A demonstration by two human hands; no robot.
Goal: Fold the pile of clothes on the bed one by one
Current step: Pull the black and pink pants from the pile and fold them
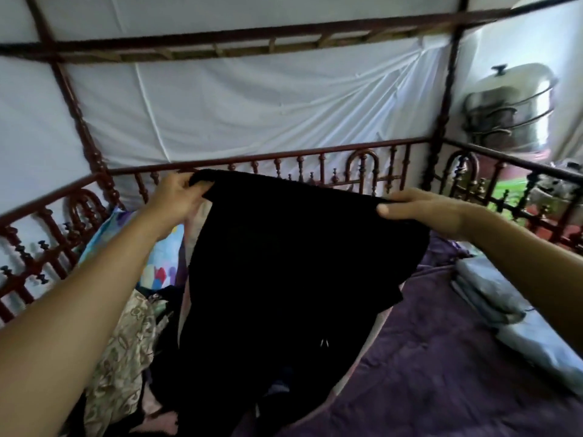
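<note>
Black garment [293,263] hangs below both hands' grip (top edge).

Both hands held a black fabric garment [293,263] up by its top edge: left hand [176,197] at 10 o'clock, right hand [422,212] at 2 o'clock, above a purple bedsheet [441,357].

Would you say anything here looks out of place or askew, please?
Nothing looks damaged or spilled. The black garment hangs spread between the left hand and right hand, and unfolded clothes lie heaped at left.
</note>
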